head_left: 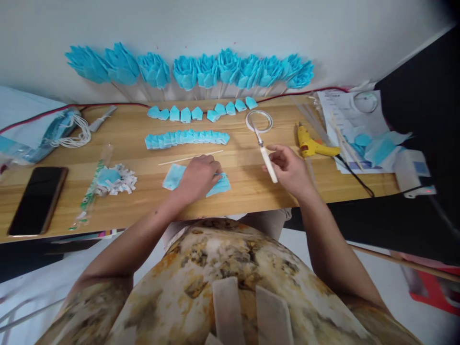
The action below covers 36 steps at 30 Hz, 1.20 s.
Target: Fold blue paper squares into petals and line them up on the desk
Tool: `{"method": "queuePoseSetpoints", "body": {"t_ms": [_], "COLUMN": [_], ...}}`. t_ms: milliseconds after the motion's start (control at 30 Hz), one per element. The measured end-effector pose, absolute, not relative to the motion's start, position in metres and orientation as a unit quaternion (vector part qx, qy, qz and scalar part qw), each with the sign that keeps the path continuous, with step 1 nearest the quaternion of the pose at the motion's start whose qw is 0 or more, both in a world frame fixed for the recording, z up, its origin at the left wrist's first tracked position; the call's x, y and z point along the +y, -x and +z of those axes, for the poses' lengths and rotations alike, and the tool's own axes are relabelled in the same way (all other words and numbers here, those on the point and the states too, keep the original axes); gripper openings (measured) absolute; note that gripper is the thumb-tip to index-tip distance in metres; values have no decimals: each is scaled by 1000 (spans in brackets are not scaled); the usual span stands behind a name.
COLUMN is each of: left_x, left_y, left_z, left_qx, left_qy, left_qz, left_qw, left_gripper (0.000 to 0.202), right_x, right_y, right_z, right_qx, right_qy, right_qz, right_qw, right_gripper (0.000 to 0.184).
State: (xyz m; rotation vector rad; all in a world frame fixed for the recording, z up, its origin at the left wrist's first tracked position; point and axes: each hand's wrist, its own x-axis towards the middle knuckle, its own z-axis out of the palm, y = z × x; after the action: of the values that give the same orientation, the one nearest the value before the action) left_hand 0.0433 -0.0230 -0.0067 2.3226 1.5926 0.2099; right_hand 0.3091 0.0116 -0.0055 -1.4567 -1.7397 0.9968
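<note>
My left hand (201, 176) lies palm down over light blue fabric pieces near the table's front edge, its fingers curled and pressed onto them. One blue fabric piece (174, 176) shows to its left and another pleated blue piece (220, 185) to its right, under the fingertips. My right hand (288, 171) is closed around a white-handled tool (268, 163) with a slim metal end, which points away from me toward a roll of white tape (259, 121). The tool's exact kind is not clear. A thin wooden stick (190, 158) lies just beyond my left hand.
Folded blue pieces lie in rows (187, 139) farther back, below several blue fabric flowers (185, 73) on sticks against the wall. A yellow glue gun (312, 143) with a black cord lies right. Leftward are a phone (38, 201) and a heap of white scraps (125, 179).
</note>
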Motion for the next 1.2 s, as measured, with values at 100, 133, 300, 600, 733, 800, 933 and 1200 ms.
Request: {"method": "queuePoseSetpoints", "body": {"t_ms": [100, 133, 300, 600, 733, 800, 933, 1200], "left_x": [-20, -18, -8, -1, -4, -5, -6, -7], "left_y": [-40, -39, -34, -31, -30, -30, -29, -29], "left_z": [-3, 0, 11, -8, -10, -10, -8, -11], "left_qx": [554, 550, 499, 496, 496, 493, 499, 489], "left_qy": [-781, -756, -580, -478, -480, -476, -474, -496], "left_qz": [168, 217, 392, 502, 521, 538, 560, 555], "left_qw": [236, 281, 511, 524, 502, 492, 461, 456], "left_gripper": [10, 9, 19, 33, 46, 49, 48, 49], "right_x": [-6, -12, -33, -20, -15, -15, -16, -12], "right_y": [-307, -305, -295, -295, -291, -285, -269, -256], "right_z": [11, 14, 7, -4, 10, 16, 18, 5], "right_qx": [-522, -491, -492, -656, -719, -741, -783, -830], "right_qy": [439, 407, 354, 369, 364, 378, 446, 442], "right_qz": [606, 648, 688, 575, 534, 507, 377, 252], "right_qw": [409, 417, 399, 320, 256, 224, 213, 228], "right_gripper": [50, 53, 93, 81, 85, 81, 56, 58]}}
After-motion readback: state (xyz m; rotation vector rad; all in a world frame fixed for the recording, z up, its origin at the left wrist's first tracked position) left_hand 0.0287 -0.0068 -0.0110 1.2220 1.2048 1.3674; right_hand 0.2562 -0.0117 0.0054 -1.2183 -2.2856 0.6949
